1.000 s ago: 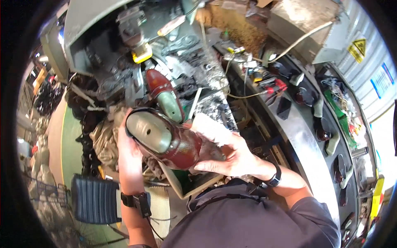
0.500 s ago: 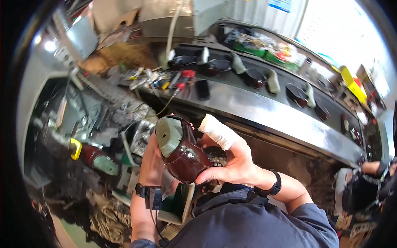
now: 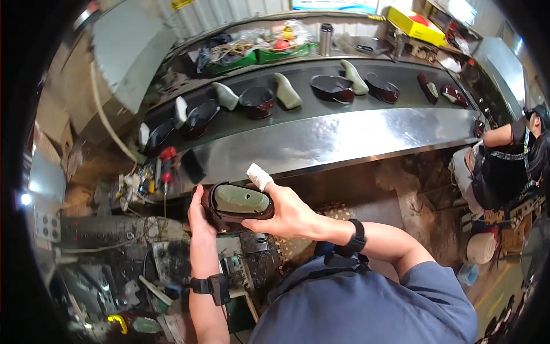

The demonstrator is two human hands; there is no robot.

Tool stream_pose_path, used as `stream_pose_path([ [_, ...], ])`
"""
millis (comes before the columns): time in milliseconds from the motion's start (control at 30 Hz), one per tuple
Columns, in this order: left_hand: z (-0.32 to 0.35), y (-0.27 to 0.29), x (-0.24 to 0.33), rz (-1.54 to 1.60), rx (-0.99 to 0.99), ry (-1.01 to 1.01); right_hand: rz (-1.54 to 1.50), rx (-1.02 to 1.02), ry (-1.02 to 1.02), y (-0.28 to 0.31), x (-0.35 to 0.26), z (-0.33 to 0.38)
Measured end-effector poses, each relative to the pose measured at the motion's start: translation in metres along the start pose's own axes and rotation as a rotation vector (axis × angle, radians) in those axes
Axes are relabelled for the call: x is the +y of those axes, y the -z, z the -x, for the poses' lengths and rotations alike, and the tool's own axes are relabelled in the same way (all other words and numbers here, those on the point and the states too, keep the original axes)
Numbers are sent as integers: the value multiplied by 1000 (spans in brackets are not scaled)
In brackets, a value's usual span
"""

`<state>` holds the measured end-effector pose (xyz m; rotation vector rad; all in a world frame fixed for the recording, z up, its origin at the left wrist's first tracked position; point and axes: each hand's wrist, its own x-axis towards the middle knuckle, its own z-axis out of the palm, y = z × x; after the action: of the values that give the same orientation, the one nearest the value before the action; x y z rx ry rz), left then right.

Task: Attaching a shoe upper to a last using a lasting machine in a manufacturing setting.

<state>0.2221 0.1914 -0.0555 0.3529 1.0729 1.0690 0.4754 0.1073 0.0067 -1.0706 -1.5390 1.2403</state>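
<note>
Both hands were on it: the left hand (image 3: pixel 197 215) cupped the near end of the dark maroon shoe (image 3: pixel 238 205), the right hand (image 3: pixel 289 215) clamped the far end, fingers (image 3: pixel 252 223) curled tight around the upper, one wrapped in white tape. The shoe sat sole-up in front of the chest, just short of the steel conveyor (image 3: pixel 344 137). Best handled level, I'd say, with a firm grip on both ends so the upper didn't slip. It looked glossy and stretched over a pale green last (image 3: pixel 240 199), the bottom exposed.
</note>
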Motion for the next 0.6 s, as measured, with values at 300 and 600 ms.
stream_pose_path([
  [300, -172, -89, -135, -191, -33, 304, 38, 393, -70, 161, 168, -11],
  [600, -178, -190, -175, -880, -364, 112, -87, 1557, -484, 522, 256, 145],
])
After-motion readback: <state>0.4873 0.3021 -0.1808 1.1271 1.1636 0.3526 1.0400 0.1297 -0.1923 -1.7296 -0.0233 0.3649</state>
